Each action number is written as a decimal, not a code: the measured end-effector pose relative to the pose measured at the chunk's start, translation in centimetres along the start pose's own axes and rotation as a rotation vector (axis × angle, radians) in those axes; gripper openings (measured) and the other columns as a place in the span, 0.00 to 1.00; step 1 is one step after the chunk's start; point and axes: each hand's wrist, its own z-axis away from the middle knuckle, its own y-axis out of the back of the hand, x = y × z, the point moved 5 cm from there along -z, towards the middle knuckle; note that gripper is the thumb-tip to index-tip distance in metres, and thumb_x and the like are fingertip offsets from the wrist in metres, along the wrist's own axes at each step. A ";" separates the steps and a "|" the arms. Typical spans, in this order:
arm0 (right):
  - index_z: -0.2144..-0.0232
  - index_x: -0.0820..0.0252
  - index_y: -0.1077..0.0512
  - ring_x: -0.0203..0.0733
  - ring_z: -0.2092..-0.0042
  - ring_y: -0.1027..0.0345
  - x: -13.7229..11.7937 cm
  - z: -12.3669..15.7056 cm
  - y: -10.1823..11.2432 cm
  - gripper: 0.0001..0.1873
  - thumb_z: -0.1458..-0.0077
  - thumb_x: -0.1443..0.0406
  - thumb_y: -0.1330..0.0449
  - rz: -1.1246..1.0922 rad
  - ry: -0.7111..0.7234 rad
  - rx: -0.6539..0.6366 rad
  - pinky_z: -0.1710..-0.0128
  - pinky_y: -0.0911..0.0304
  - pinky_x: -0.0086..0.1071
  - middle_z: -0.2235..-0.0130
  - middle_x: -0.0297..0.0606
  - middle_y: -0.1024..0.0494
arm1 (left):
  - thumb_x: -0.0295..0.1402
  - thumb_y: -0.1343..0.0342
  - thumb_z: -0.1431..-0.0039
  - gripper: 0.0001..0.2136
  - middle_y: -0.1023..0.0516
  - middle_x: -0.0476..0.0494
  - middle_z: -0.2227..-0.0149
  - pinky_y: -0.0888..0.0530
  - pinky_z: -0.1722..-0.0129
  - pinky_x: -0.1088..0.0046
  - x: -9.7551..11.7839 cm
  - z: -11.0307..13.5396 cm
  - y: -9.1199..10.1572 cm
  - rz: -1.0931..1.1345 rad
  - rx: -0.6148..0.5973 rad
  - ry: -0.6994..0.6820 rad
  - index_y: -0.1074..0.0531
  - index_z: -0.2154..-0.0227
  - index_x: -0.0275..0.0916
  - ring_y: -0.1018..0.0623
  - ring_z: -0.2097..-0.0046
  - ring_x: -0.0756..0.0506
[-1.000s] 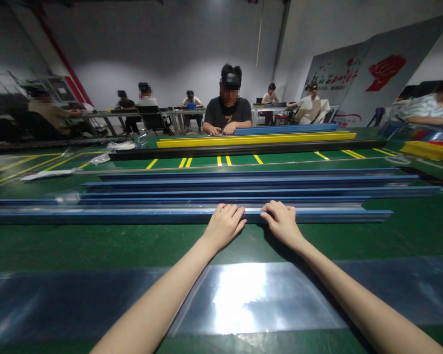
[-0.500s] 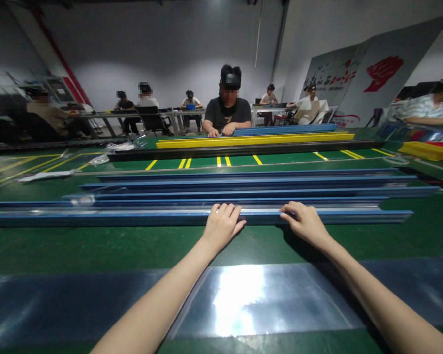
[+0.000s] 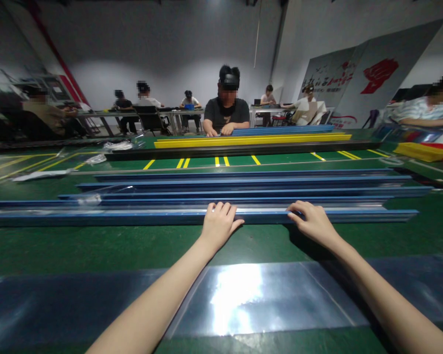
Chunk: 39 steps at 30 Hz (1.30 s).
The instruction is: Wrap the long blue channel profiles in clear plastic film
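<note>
A long blue channel profile (image 3: 133,219) lies crosswise on the green table in front of me. Inside it runs a pale, shiny strip (image 3: 262,210). My left hand (image 3: 218,223) is closed over its near edge, fingers inside the channel and thumb along the front wall. Farther right, my right hand (image 3: 312,221) pinches the same edge with curled fingers; some of its fingertips are hidden. A crumpled piece of clear film (image 3: 90,199) sits at the channel's left part.
Several more blue profiles (image 3: 243,186) lie parallel behind. A wide clear plastic sheet (image 3: 280,295) lies under my forearms. Beyond are a black profile (image 3: 299,147), a yellow profile (image 3: 251,141) and a co-worker (image 3: 227,113) across the table. A yellow tray (image 3: 417,152) is at right.
My right hand has moved slightly right, and the near blue channel with its film has shifted a little right. My left hand stays nearly in place on the edge.
</note>
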 end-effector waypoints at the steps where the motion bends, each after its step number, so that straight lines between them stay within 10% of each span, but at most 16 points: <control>1: 0.73 0.56 0.30 0.44 0.63 0.35 -0.1 0.0 0.0 0.09 0.50 0.63 0.50 -0.002 0.003 -0.001 0.64 0.47 0.36 0.68 0.37 0.26 | 0.45 0.51 0.45 0.15 0.27 0.44 0.66 0.41 0.63 0.66 0.0 0.0 0.0 -0.001 -0.002 0.001 0.33 0.65 0.37 0.31 0.62 0.44; 11: 0.66 0.55 0.31 0.42 0.60 0.36 -2.9 -0.1 -0.3 0.10 0.46 0.60 0.51 -0.307 0.079 -0.023 0.60 0.46 0.36 0.63 0.37 0.26 | 0.45 0.52 0.44 0.14 0.28 0.44 0.67 0.41 0.64 0.66 0.0 0.0 -0.1 -0.004 -0.010 -0.001 0.33 0.67 0.37 0.32 0.63 0.44; 20: 0.65 0.59 0.32 0.42 0.61 0.40 -6.4 0.0 -1.4 0.10 0.44 0.61 0.51 0.017 0.210 0.033 0.63 0.50 0.34 0.64 0.39 0.29 | 0.44 0.52 0.44 0.14 0.28 0.43 0.66 0.41 0.63 0.66 0.1 -0.1 -0.1 0.004 -0.027 -0.002 0.32 0.66 0.37 0.31 0.62 0.43; 39: 0.75 0.59 0.32 0.40 0.67 0.41 -5.2 -0.4 -0.2 0.08 0.48 0.65 0.49 0.162 0.215 0.047 0.68 0.51 0.31 0.71 0.38 0.33 | 0.43 0.51 0.44 0.17 0.28 0.40 0.58 0.40 0.60 0.65 0.2 0.1 0.5 0.021 0.003 -0.034 0.35 0.58 0.36 0.31 0.58 0.43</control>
